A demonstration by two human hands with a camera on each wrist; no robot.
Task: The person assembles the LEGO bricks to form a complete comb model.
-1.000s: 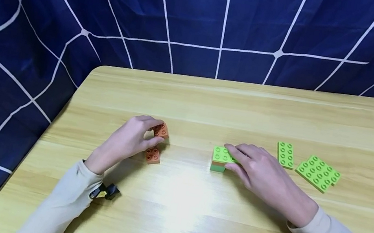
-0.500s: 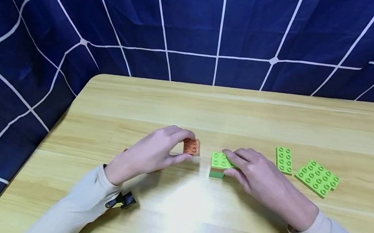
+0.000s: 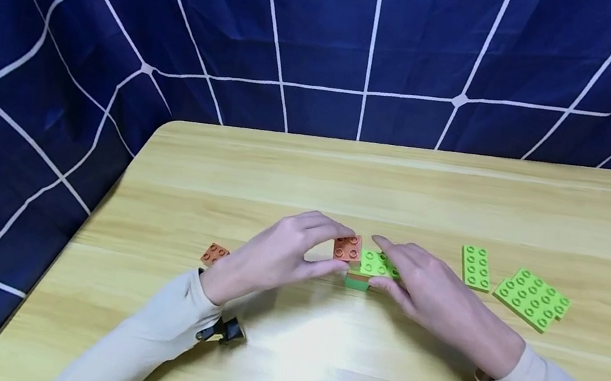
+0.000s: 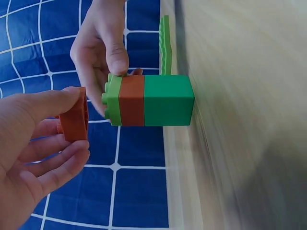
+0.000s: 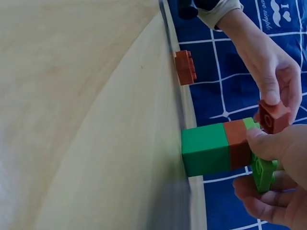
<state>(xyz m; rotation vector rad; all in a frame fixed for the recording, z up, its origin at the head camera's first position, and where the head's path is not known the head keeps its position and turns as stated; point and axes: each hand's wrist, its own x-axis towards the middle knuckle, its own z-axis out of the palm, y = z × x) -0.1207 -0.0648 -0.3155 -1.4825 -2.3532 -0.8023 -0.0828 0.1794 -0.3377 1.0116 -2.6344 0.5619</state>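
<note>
While the left hand (image 3: 283,251) pinches an orange brick (image 3: 347,248) in the head view, the right hand (image 3: 435,283) grips the stack (image 3: 372,264) from its 3 o'clock side. A loose orange brick (image 3: 215,253) lies at 9 o'clock, a narrow lime plate (image 3: 476,267) and a broader lime piece (image 3: 530,299) at 3. The left wrist view shows the pinched brick apart from the stack's studs; meeting them tilted, it might slip. In the right wrist view the lime top plate (image 5: 263,175) overhangs toward 5 o'clock, so off-centre pressure could tip the stack. Glare brightens the wood-grain table (image 3: 307,177) at 7 o'clock; navy cloth (image 3: 331,40) hangs beyond at 12.
</note>
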